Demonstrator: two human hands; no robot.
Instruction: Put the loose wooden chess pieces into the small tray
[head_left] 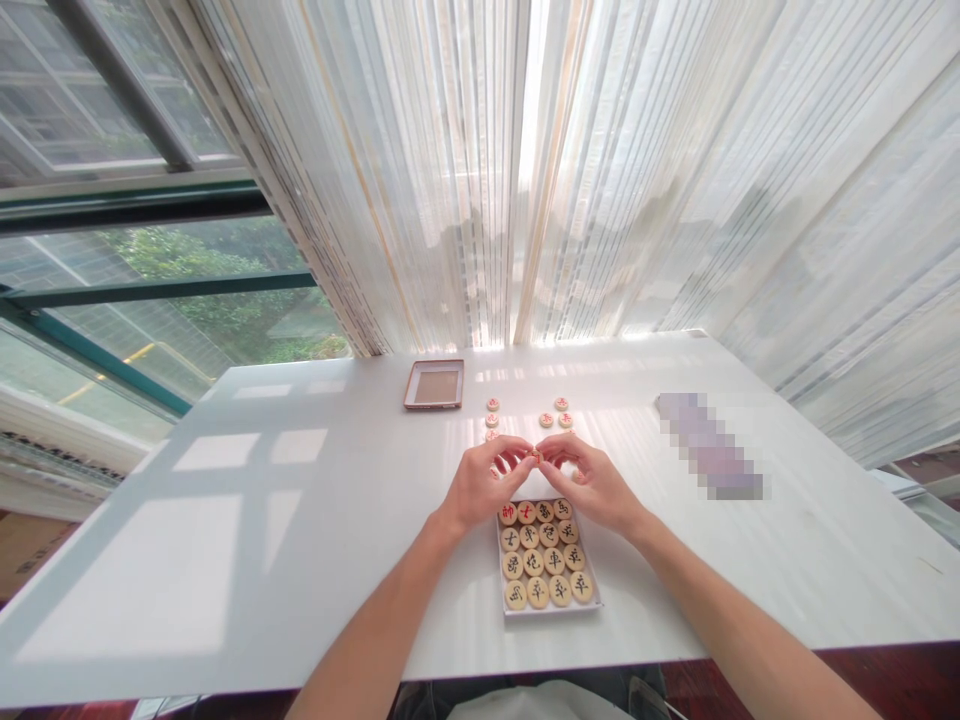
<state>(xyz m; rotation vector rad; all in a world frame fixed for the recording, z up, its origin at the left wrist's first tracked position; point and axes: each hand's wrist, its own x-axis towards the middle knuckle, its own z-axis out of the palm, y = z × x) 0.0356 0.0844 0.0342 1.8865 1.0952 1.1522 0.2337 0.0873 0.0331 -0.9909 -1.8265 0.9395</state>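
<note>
While the left hand [484, 487] and the right hand [591, 484] are together, both pinch one game piece [536, 457] near the far edge of the box [553, 611]. The box rests on the tabletop [300, 560] and carries four rows of lettered discs [529, 535]. Loose red-lettered discs [546, 420] and a shallow tray [439, 386] lie farther back.

Inspected: xiangqi pieces [533, 562] in the shallow box [553, 612] before me. In the far row I read red 帥 [508, 513], red 士 [527, 512] and black 馬 [563, 510]; nearer rows show black 車 [554, 560] and black 卒 [537, 592]. Red characters on the loose pieces [565, 420] are too small for me.
</note>
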